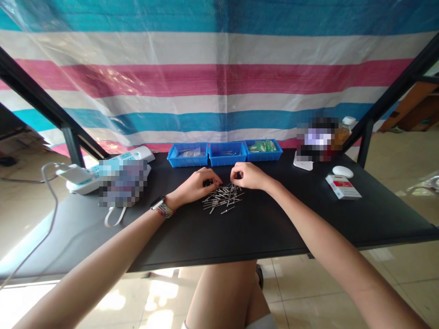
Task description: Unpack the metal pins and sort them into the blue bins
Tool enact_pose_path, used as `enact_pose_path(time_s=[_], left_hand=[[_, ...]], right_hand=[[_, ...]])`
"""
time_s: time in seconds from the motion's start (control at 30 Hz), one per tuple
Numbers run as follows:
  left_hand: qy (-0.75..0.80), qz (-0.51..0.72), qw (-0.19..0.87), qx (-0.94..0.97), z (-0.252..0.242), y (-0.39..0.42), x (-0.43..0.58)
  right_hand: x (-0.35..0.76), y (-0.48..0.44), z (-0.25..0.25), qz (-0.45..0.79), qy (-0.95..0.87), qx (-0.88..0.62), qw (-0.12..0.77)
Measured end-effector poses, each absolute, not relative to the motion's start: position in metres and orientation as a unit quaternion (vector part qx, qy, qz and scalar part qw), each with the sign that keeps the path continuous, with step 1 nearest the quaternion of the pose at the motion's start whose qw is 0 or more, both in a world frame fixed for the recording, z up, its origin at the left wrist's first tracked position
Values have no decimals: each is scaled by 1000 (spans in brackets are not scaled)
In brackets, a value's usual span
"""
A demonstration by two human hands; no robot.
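Observation:
A loose pile of silvery pop rivets (pixel 222 197) lies on the black table, with one rivet a little apart at its front. My left hand (pixel 197 185) reaches the pile's upper left edge, thumb and fingertips closed in a pinch. At the upper right edge, my right hand (pixel 250 176) is also pinched, its thumb and index finger curled together. Whatever lies between either hand's fingertips is too small to make out. Just beyond the hands stand a left blue bin (pixel 188 161), a middle blue bin (pixel 228 161) holding a few thin metal pieces, and a right blue bin (pixel 264 155) with green-and-white packets.
A power strip (pixel 146 154) with a white charger (pixel 73 173) and a blurred device (pixel 125 183) sit at left. To the right are a small box (pixel 343 187), a white rounded object (pixel 343 172) and a bottle (pixel 346 128). A striped sheet (pixel 206 77) hangs behind.

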State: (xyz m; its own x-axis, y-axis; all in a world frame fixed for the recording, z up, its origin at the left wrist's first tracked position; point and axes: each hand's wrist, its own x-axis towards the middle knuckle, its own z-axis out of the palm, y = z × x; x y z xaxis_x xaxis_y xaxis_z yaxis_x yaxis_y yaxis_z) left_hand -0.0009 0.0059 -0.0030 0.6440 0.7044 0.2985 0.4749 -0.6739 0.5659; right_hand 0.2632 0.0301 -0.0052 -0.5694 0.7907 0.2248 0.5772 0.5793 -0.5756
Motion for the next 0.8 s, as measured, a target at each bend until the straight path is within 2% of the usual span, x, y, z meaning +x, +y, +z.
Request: enact_pose_path(time_s=[0.8], left_hand=[[338, 260, 222, 877, -5, 8, -1]], right_hand=[[264, 28, -6, 273, -853, -370, 246]])
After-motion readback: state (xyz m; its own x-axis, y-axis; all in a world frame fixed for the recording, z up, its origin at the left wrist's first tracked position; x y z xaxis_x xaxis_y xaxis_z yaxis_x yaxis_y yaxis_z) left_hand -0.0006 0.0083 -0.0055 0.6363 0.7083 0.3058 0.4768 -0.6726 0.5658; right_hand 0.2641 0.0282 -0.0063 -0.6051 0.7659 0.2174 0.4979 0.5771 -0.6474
